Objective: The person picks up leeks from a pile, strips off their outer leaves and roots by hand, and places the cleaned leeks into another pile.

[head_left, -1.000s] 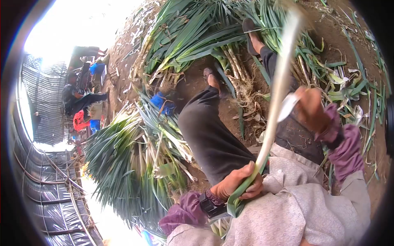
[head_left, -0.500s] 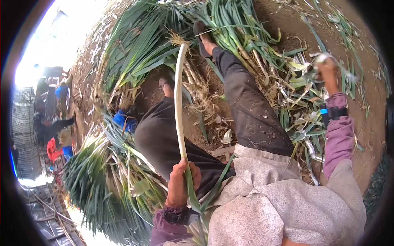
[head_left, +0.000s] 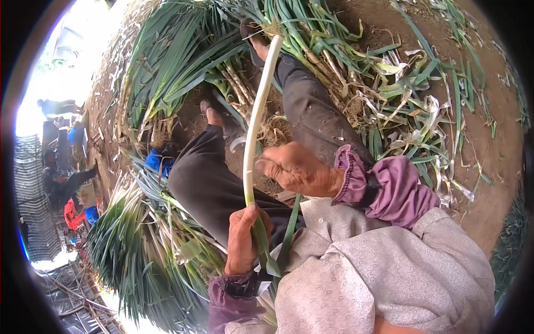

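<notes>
My left hand (head_left: 242, 238) is wrapped around the green upper part of a long leek (head_left: 258, 114), held low near my lap. The white shank points up and away, with the root tuft (head_left: 271, 29) at its far end. My right hand (head_left: 300, 168) is closed, with thumb and fingertips beside the middle of the shank. Whether it touches the leek or pinches anything is hidden. A pale curved piece (head_left: 238, 143) shows left of the shank, too unclear to name.
A large pile of leeks (head_left: 133, 250) lies at my left. More bundles (head_left: 172, 67) lie beyond my feet. Stripped leaves and peelings (head_left: 428, 122) cover the soil at right. A blue bundle (head_left: 159, 161) sits by my knee. A person (head_left: 67, 181) is at far left.
My right hand has come from the peelings at far right, where it held a pale strip of peel, to beside the leek. The leek's root end has swung to the right.
</notes>
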Action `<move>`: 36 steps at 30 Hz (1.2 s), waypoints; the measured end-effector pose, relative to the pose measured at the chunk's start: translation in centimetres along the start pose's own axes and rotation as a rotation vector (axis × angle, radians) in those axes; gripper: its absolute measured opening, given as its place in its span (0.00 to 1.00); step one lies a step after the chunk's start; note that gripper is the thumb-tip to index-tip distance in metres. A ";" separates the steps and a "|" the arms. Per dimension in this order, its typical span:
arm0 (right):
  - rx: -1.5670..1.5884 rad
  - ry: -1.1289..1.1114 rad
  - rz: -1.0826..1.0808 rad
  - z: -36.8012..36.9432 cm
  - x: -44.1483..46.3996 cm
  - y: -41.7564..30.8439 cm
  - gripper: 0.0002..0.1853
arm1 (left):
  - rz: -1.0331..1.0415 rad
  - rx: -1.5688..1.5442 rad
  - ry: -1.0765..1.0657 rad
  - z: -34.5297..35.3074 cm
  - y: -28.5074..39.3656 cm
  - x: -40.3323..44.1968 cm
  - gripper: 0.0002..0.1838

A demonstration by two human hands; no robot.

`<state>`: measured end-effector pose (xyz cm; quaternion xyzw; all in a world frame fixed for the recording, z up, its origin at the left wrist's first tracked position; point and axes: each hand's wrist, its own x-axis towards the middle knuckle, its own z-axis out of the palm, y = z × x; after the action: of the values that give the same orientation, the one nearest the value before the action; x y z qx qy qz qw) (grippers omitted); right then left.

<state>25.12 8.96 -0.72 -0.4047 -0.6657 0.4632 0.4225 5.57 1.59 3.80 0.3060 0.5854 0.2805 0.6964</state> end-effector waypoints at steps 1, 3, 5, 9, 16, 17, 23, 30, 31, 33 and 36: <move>0.062 -0.042 0.053 -0.2 -0.1 -0.4 0.19 | -0.006 -0.009 0.001 0.3 0.1 0.0 0.28; 0.126 -0.088 0.068 0.1 -0.3 0.3 0.19 | 0.000 -0.001 0.028 0.8 0.1 -0.1 0.27; 0.233 -0.129 0.162 0.2 -0.3 -0.1 0.19 | 0.010 0.050 0.024 1.1 0.0 0.1 0.26; 0.625 -0.117 0.443 0.6 0.5 -0.5 0.20 | 0.062 0.213 0.016 0.5 -0.2 0.0 0.24; 0.641 0.117 0.450 -1.1 1.6 -0.4 0.21 | 0.143 0.365 0.086 0.4 -0.1 -0.7 0.21; 0.618 0.138 0.486 -2.1 1.8 -0.5 0.21 | 0.184 0.406 0.090 0.3 0.1 -0.8 0.20; 0.945 0.317 0.427 -5.7 1.4 2.7 0.22 | 0.523 1.061 0.297 -0.2 -0.4 -1.9 0.13; 0.943 0.346 0.454 -4.5 1.0 3.0 0.26 | 0.682 1.347 0.323 1.0 -0.3 -3.2 0.10; 0.911 0.315 0.471 -4.5 0.9 2.9 0.27 | 0.701 1.346 0.331 1.2 -0.4 -3.3 0.10; 0.844 0.254 0.504 -4.6 0.6 2.5 0.28 | 0.738 1.342 0.345 1.5 -0.6 -3.6 0.10; 0.620 0.156 0.497 -5.7 0.2 0.8 0.28 | 0.775 1.384 0.378 1.3 -0.9 -3.6 0.09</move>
<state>30.50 10.88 -0.21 -0.4405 -0.3424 0.6979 0.4491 6.32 -1.84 5.65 0.7953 0.5863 0.1232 0.0926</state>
